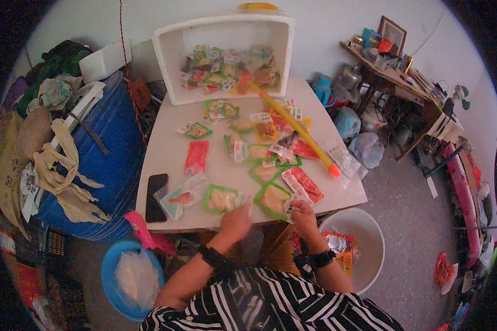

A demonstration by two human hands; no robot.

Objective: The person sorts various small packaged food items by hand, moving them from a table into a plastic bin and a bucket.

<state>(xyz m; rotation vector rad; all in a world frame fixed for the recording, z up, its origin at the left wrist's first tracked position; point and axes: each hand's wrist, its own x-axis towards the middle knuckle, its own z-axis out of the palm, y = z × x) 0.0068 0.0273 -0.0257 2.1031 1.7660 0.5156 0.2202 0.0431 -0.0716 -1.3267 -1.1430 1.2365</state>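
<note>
My right hand (303, 217) pinches the lower right corner of a green-edged food packet (274, 197) at the table's front edge. Beside it, my left hand (237, 221) is at the right edge of another green-edged packet (220, 199); blur hides whether its fingers grip that packet. Just behind the right hand lies a red and white packet (304, 185). Left of the left hand are a clear pouch with a teal print (182, 200) and a black smartphone (156, 197). A red packet (196, 157) lies flat farther back.
A white foam box (161, 62) on its side holds many packets at the back. A yellow tube with orange ends (298, 128) slants across loose packets. Below the table stand a white bucket (379, 252) with packets and a blue basin (107, 277) with plastic bags. A blue barrel (120, 178) flanks the left.
</note>
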